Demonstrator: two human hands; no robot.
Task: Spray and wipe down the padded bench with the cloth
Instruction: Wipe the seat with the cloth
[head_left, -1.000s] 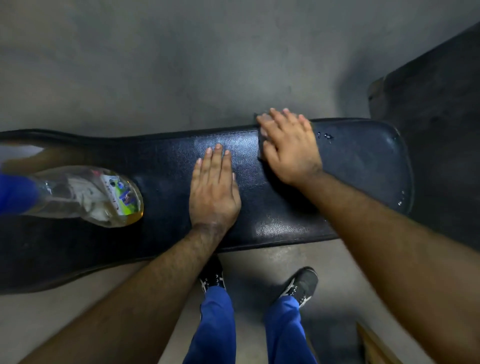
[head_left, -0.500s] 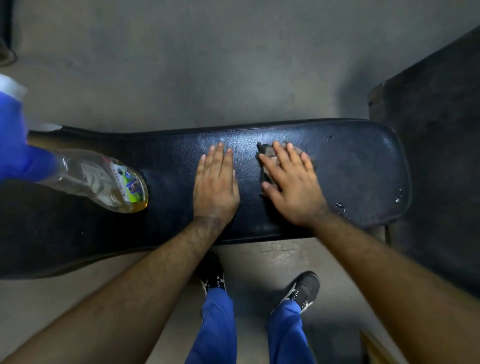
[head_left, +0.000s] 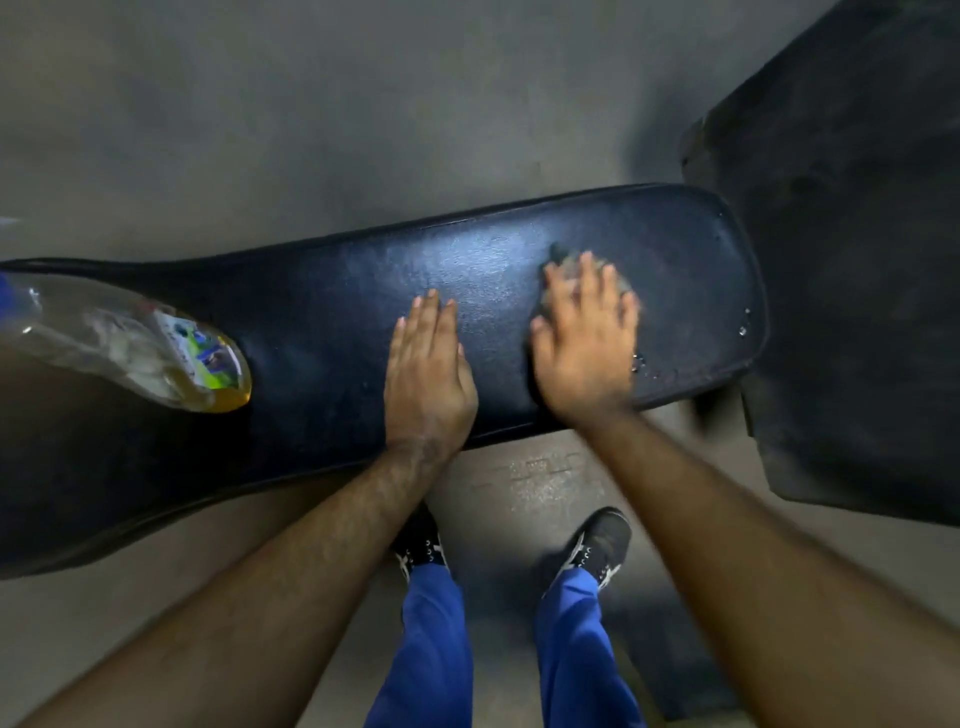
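We see the padded bench (head_left: 337, 312) running crosswise before us. Our left hand (head_left: 428, 374) lies flat on its middle, fingers straight and together, holding nothing. Our right hand (head_left: 584, 343), blurred, presses the grey cloth (head_left: 566, 260) down with spread fingers, toward the bench's right end. A spray bottle (head_left: 150, 345) lies on the bench's left part. Droplets (head_left: 743, 325) sit near the bench's right edge.

One wide-angle view from my head, looking steeply down and close over the surface (head_left: 322, 332), my forearms, legs and floor (head_left: 260, 130).
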